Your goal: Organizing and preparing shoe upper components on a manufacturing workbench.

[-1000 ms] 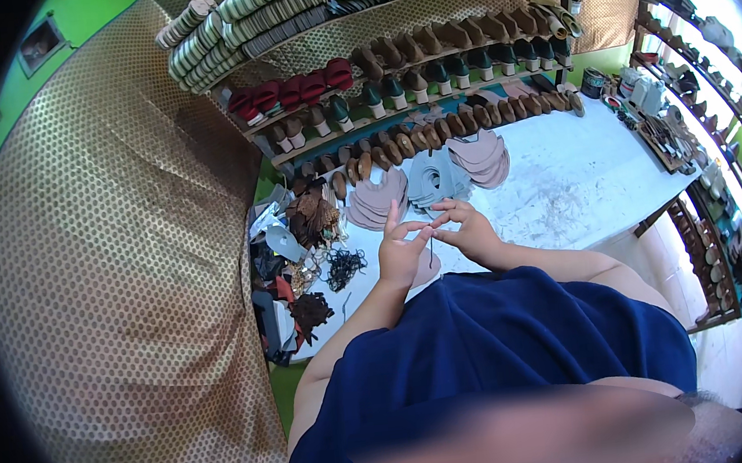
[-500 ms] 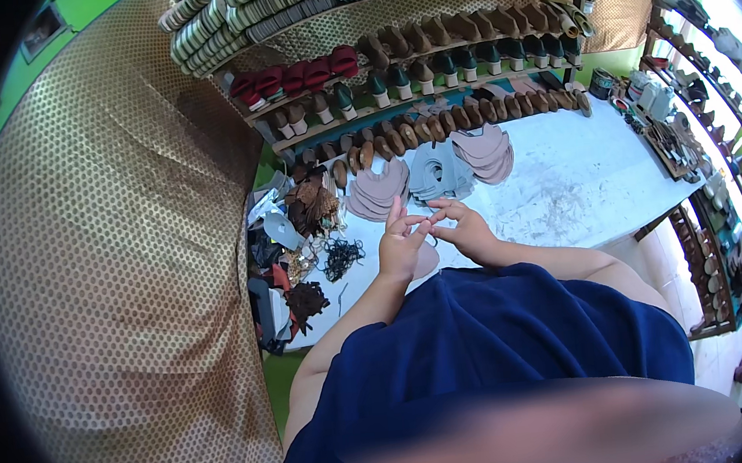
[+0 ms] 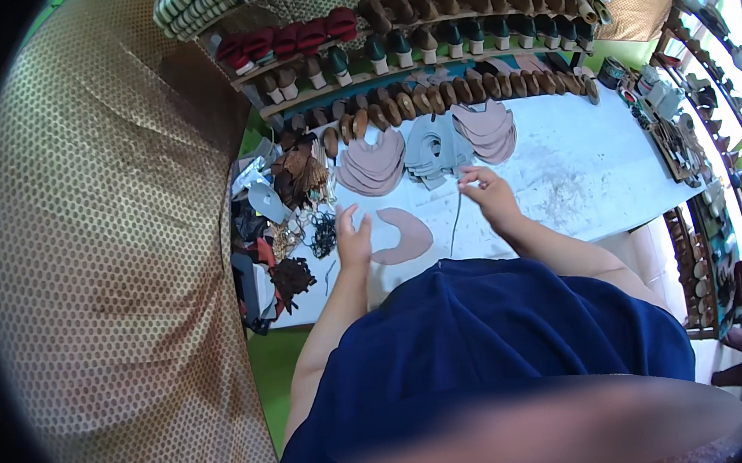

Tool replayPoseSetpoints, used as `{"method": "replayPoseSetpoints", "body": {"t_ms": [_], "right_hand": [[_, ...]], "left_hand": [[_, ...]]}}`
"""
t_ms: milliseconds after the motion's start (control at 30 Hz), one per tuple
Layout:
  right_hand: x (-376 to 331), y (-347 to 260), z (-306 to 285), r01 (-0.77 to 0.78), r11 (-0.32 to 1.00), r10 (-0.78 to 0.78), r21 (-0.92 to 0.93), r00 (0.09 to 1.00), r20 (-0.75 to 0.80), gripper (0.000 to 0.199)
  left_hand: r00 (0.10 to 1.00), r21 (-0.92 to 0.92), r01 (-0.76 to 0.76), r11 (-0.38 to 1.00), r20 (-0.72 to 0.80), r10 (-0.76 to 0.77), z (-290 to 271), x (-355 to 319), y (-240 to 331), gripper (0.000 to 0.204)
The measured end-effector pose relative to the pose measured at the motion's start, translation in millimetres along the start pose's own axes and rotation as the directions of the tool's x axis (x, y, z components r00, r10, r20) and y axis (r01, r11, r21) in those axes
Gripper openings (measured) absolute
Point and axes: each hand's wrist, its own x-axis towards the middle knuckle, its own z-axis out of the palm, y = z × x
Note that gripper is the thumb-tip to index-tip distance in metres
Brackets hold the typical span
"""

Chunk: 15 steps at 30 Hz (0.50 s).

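Between my hands a single curved, pinkish-beige shoe upper piece (image 3: 409,239) lies flat on the white table. My right hand (image 3: 487,193) pinches a thin dark cord (image 3: 456,226), which hangs down toward the table's near edge. Left of the curved piece, my left hand (image 3: 354,236) is raised with thumb and fingers apart and nothing visible in it. Beyond the hands are stacked pinkish pieces (image 3: 372,168), a stack of grey-blue pieces (image 3: 432,157) and another pinkish stack (image 3: 486,133). Close to my left hand sits a tangle of black cords (image 3: 324,234).
Brown scraps (image 3: 300,174) and a dark brown bundle (image 3: 291,280) crowd the table's left end. A row of brown shoe parts (image 3: 430,100) runs along the back, below shelves of heeled shoes (image 3: 425,46). A patterned curtain (image 3: 126,253) hangs at left; a shoe rack (image 3: 733,138) stands at right.
My hands, together before, have moved apart, the left one leftward and the right one rightward with the cord. The curved piece on the table is now uncovered. The view has shifted slightly.
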Motion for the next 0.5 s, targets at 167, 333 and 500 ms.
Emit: {"method": "replayPoseSetpoints", "body": {"t_ms": [167,333,500], "right_hand": [[6.2,11.9,-13.1,0.090,0.908,-0.096,-0.410,0.995,0.006,0.013],[4.2,71.0,29.8,0.260,0.820,-0.139,-0.509,0.954,0.264,0.011],[-5.9,105.2,106.0,0.366,0.754,-0.052,-0.545,0.861,0.507,0.010]], "left_hand": [[0.993,0.283,0.117,0.952,-0.006,-0.120,-15.0,-40.8,-80.6,0.057],[0.960,0.541,0.046,0.840,0.209,-0.188,-5.6,-74.8,-99.1,0.076],[0.936,0.655,-0.053,0.754,0.296,-0.191,-1.8,-81.5,-98.8,0.082]]}}
